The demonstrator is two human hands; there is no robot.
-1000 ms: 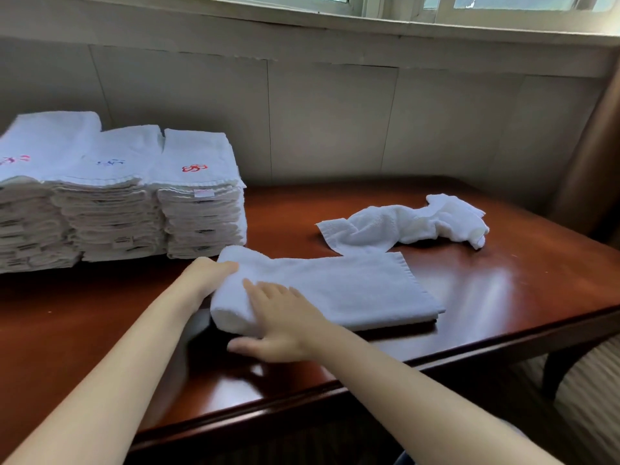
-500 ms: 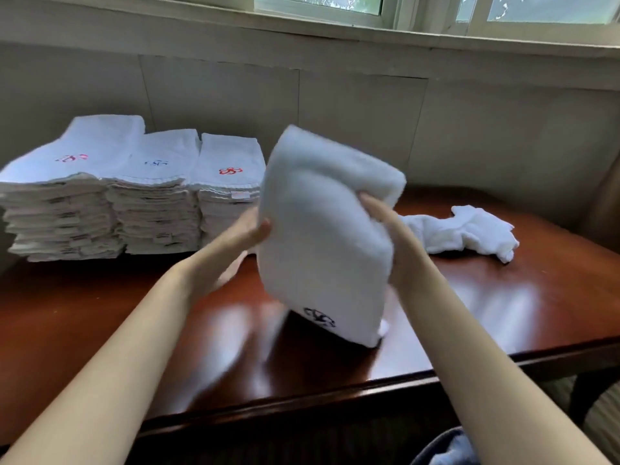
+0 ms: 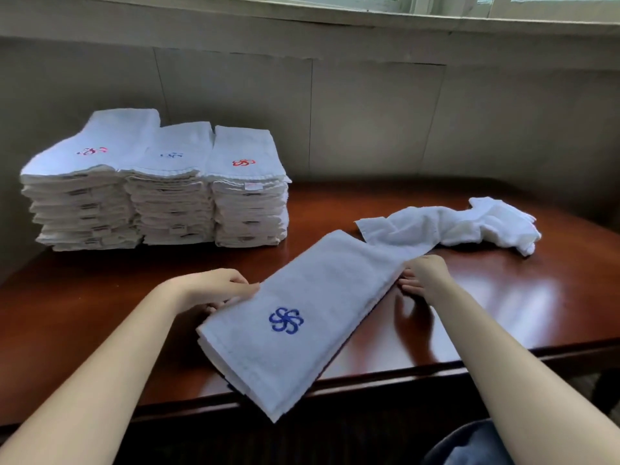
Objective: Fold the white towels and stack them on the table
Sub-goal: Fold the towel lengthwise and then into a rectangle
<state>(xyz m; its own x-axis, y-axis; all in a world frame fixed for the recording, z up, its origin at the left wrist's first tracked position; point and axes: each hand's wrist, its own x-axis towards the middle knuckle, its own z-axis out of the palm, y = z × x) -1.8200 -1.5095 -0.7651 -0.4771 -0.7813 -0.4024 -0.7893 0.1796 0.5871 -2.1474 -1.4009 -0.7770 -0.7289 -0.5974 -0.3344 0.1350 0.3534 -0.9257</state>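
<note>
Folded towel kept logo-up for stacking: edge clamped by left hand fingers; right hand fingers apparently slid beneath.

- left hand: fingertips go under the folded towel edge, grip unclear
- right hand: fingertips down at the towel's far right edge, partly hidden; pinching or just touching, cannot tell
- both forearms cut off by the bottom edge
- crumpled towel: its near-left end is covered by the folded towel
- towel stacks: side tags too small to read, towel count unclear, logo on left stack blurred
- table: left and right ends out of frame
- window: only the bottom strip shows
- dark blue fabric: cut off at the bottom, unidentifiable
</note>
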